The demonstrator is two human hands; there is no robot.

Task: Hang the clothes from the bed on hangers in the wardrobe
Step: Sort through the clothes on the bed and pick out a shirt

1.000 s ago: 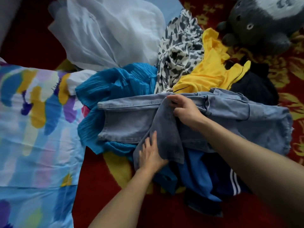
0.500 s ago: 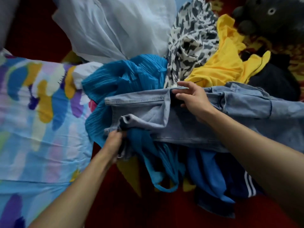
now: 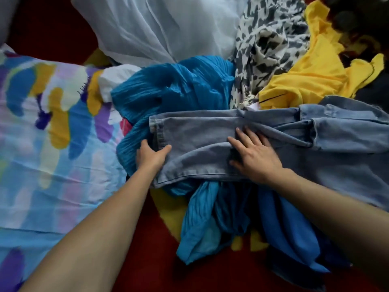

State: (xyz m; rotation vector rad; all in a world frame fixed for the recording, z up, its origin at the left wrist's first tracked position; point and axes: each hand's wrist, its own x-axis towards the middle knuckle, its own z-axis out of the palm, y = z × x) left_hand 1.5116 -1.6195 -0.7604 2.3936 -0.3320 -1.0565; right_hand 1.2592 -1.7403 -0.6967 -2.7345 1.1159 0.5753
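Observation:
Light blue jeans (image 3: 202, 131) lie across the top of a clothes pile on the bed, their legs laid flat and pointing left. My left hand (image 3: 150, 155) grips the hem end of the jeans, thumb on top. My right hand (image 3: 254, 157) presses flat on the middle of the jeans, fingers spread. Under the jeans lie a pleated teal garment (image 3: 179, 89) and a royal blue garment (image 3: 288, 232). Behind them are a black-and-white patterned garment (image 3: 267, 43), a yellow top (image 3: 311, 74) and a sheer white garment (image 3: 160, 28).
A multicoloured patterned quilt (image 3: 52, 127) covers the left side. The red bedspread (image 3: 136, 260) shows at the bottom and top left. A dark grey plush toy (image 3: 353, 15) sits at the top right, beside a dark garment (image 3: 376, 89).
The folded-over jeans leg has been pulled out to the left and laid flat. My left hand moved up to the hem. My right hand left the upper edge and now presses flat.

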